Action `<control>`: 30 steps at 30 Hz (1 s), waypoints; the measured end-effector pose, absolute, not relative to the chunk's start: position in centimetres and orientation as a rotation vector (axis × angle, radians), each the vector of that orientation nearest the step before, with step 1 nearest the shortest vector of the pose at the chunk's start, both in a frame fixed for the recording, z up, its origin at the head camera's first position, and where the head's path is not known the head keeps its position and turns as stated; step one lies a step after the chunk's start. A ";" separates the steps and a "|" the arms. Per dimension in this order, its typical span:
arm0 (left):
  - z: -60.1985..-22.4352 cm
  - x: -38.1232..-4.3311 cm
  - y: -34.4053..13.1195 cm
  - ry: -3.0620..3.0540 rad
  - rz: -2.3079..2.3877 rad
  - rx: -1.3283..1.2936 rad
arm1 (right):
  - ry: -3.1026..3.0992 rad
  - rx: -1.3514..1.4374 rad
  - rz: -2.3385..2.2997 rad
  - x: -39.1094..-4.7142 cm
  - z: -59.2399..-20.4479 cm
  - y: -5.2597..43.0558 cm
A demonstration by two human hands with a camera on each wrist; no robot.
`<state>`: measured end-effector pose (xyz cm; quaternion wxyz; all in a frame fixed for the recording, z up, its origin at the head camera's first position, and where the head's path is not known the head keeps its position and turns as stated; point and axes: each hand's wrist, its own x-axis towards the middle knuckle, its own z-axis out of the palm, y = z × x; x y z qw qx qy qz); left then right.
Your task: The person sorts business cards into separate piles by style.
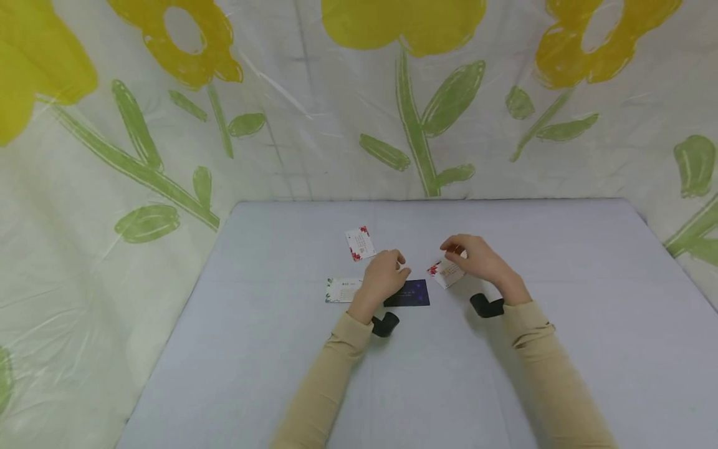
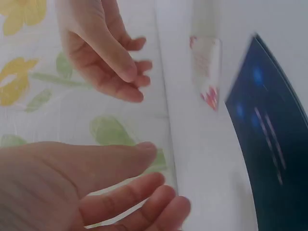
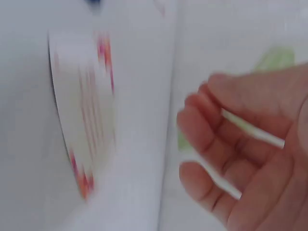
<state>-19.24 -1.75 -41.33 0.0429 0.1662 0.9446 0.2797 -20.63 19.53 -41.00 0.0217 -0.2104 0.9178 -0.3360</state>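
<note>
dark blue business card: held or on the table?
On the table: the dark blue business card lies flat in the head view, and the left wrist view shows the left hand apart from it.

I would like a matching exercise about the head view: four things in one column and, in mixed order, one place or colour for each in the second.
Things:
1. Right hand
2. Dark blue card
3. Green-leaf card
4. Sleeves

Places or colours:
A. Leftmost of the cards
B. Beige cloth
C. Partly covering a red-flower card
D. Just right of the left hand, partly hidden by it

Right pairs: 1-C, 2-D, 3-A, 4-B
</note>
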 end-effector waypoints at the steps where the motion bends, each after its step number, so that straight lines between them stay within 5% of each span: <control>1: -41.1 -19.3 -1.2 2.899 0.854 0.527 | 2.845 -0.683 -1.028 -21.0 -40.9 20.4; 14: -44.0 -19.8 5.7 3.000 0.206 0.536 | 2.783 -0.784 -0.800 -21.9 -44.3 23.5; 30: -44.6 -20.3 6.3 3.003 0.313 0.522 | 2.874 -0.713 -0.789 -21.3 -43.9 23.4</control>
